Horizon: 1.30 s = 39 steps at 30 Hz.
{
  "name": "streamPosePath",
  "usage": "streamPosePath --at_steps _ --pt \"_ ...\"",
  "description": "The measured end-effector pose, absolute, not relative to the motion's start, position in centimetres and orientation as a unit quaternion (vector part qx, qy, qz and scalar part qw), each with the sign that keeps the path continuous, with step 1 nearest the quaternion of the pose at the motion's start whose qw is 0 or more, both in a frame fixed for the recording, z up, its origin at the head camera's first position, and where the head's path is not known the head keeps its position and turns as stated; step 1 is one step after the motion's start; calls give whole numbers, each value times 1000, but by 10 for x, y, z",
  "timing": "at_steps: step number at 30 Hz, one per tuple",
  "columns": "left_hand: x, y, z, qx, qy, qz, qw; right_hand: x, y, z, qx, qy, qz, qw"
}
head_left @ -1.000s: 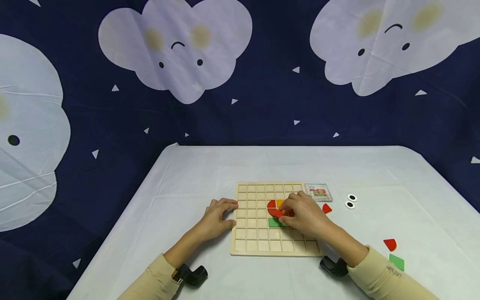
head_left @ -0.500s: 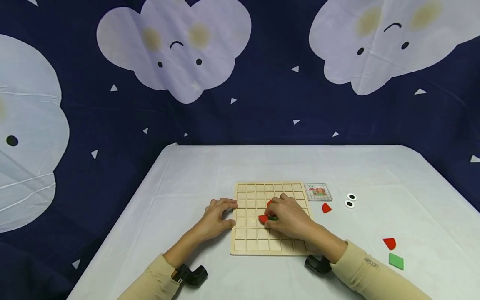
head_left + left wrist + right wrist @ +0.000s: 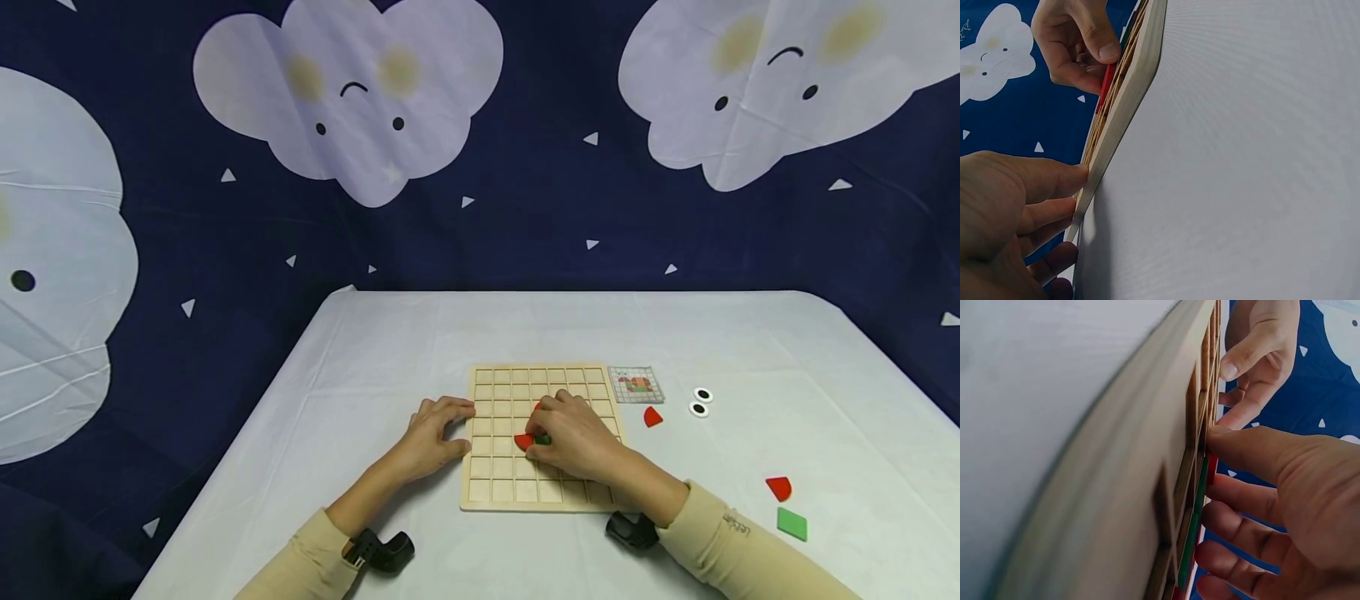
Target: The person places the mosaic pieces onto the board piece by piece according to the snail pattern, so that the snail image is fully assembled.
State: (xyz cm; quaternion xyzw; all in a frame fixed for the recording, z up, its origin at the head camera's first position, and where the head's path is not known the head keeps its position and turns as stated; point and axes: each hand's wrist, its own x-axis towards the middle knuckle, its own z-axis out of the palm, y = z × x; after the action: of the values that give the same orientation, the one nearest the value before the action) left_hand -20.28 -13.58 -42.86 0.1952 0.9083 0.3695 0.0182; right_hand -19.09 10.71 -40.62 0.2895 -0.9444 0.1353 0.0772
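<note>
A wooden grid board [image 3: 502, 493] lies flat on the table. My left hand [image 3: 435, 440] rests against its left edge, fingers extended and thumb touching the rim. Over the middle of the board, my right hand [image 3: 576, 437] pinches a red quarter-round piece [image 3: 522, 442] between thumb and fingers, low at the grid. Beside that piece a green piece [image 3: 1192, 531] sits in the board, partly under the fingers. Another bit of red [image 3: 537, 407] shows behind the hand. The right hand hides the other pieces in the grid from the head view.
Right of the board lie a pattern card [image 3: 637, 384], a red piece [image 3: 653, 417] and two eye discs [image 3: 699, 409]. Nearer the right sleeve are a red piece [image 3: 779, 488] and a green piece [image 3: 792, 523]. A dark cloud-print curtain [image 3: 540, 233] hangs behind the table.
My right hand has moved left across the board with the red piece, from over the coloured pieces to their left side, then barely shifted. The left hand stays in place.
</note>
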Motion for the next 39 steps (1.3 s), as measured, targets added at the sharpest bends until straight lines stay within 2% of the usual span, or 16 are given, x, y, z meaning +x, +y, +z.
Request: streamPosePath --at_steps 21,32,39 --pt "-203 -136 -427 196 907 372 19 -188 120 -397 261 -948 152 100" --pt "-202 -136 -427 196 908 371 15 -165 189 -381 195 -958 173 123" --pt "-202 -136 -428 196 907 373 15 -137 245 -384 158 -959 163 168"
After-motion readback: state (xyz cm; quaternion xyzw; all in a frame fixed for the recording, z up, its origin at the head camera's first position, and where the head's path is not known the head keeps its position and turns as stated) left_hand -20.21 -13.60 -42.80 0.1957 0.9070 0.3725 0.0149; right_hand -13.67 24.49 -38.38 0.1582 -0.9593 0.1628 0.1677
